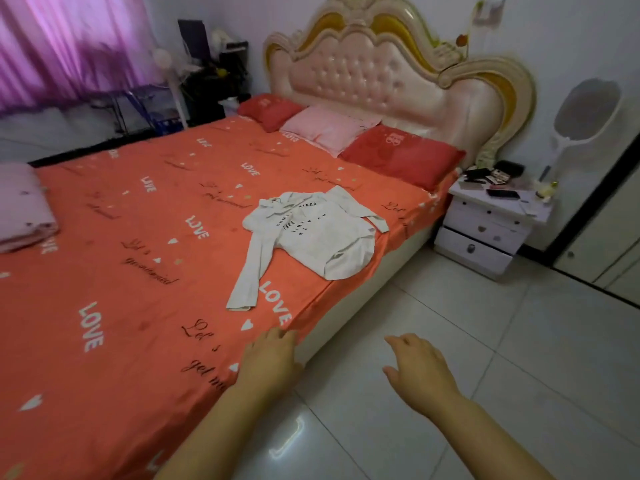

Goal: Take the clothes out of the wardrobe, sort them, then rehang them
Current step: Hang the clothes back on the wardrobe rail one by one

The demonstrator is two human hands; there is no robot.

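Head view, bedroom.

Task item: one white long-sleeved top (313, 233) with black lettering lies spread flat on the bed (138, 306), on the side nearest the floor (502, 341). One sleeve trails down the sheet toward the camera; the other angles toward the bed edge. No hanger is visible on it. Neither hand touches it; both are well short of it.

Left hand (272, 362): extended forward, palm down, over the near edge of the bed. Its fingers (277, 336) are loosely relaxed and slightly spread, holding nothing. Contact with the sheet: cannot tell.

Right hand (420, 370): extended forward, palm down, above the tiled floor and apart from the bed. Its fingers (398, 341) are relaxed and gently bent, thumb out to the side, holding nothing.

Surroundings: the orange sheet is printed with "LOVE" and script text. Three pillows lie against the padded headboard (381, 74), a pink pillow (329, 129) between two red ones. A folded pale pink quilt (20, 206) sits at the far left of the bed. A white nightstand (485, 233) stands just beside the head of the bed, with small dark items on top, too small to identify. A purple curtain (69, 46) hangs at upper left.
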